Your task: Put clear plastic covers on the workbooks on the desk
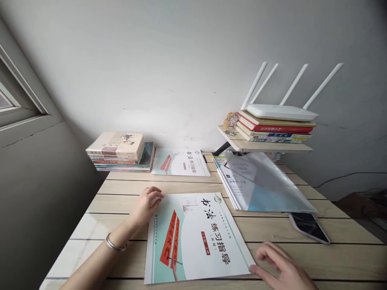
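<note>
A calligraphy workbook [196, 241] with a white and mint-green cover and red strips lies on the table in front of me, turned sideways. My left hand [146, 207], with a silver bangle on its wrist, is at the far left corner; its bent fingers close on the edge there. By the near right corner is my right hand [279, 266]. Its thumb touches that corner while the curled forefinger stays apart from the thumb. A second workbook [181, 162] with a matching cover lies farther back, near the wall.
To the back left stands a stack of books [116, 151]. On the right, papers in a clear plastic folder [266, 185] partly cover a phone [310, 227]. Above them a small raised shelf [266, 146] bears books [275, 131] and a white router [281, 111] with upright antennas.
</note>
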